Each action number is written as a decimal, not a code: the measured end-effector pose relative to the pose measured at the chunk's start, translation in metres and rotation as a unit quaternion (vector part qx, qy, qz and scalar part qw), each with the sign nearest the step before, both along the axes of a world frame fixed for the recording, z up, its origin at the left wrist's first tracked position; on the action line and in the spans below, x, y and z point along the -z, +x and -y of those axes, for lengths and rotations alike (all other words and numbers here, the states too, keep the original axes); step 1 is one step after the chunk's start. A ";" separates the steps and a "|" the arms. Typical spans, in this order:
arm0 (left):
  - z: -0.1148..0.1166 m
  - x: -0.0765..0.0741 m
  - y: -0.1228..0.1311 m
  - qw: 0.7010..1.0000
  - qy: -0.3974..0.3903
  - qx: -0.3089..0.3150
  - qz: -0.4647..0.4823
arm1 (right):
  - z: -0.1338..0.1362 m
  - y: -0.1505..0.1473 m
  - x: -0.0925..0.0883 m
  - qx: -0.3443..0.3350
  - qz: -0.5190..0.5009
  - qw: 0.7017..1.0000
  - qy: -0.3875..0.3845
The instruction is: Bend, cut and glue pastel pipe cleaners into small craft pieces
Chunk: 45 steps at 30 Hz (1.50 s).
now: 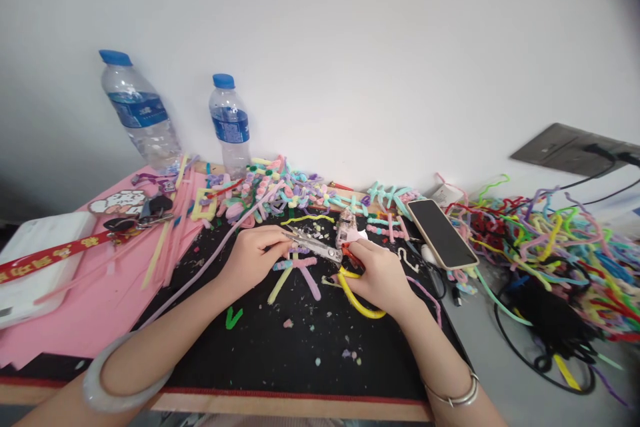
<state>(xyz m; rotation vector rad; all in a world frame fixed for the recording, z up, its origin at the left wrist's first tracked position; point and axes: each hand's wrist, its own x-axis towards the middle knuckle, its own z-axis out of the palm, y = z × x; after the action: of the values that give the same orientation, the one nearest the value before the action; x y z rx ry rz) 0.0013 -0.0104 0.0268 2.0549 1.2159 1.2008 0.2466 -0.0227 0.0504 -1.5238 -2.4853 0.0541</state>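
Observation:
My left hand (253,255) rests on the black mat (280,347) with its fingers pinched on a small pipe-cleaner piece (295,267) made of pastel stems. My right hand (377,273) is closed round the yellow handles of scissors (320,247), whose metal blades point left toward the left fingertips. A yellow loop (363,307) curves out under the right palm. Both hands nearly meet over the piece.
Two water bottles (137,113) (230,123) stand at the wall. Pink paper (100,280) and a white box (35,260) lie left. Finished pastel shapes (295,190) line the back; a phone (440,233) and a tangled pile of coloured stems (550,247) and black cables lie right.

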 end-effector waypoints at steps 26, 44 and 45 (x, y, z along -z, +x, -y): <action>-0.004 0.005 0.001 0.982 -0.149 0.047 0.105 | -0.002 0.005 0.005 -0.002 0.010 0.999 0.035; -0.001 -0.002 0.009 0.960 -0.201 0.011 0.193 | 0.003 -0.006 0.004 0.020 -0.043 0.999 0.023; 0.000 0.000 0.009 0.959 -0.203 0.012 0.197 | 0.004 -0.007 0.005 0.020 -0.039 0.999 0.021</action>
<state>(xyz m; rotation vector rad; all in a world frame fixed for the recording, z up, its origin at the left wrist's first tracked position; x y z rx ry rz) 0.0101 -0.0100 0.0272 1.4458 1.1233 1.1630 0.2392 -0.0263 0.0453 -1.5234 -2.3802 0.0541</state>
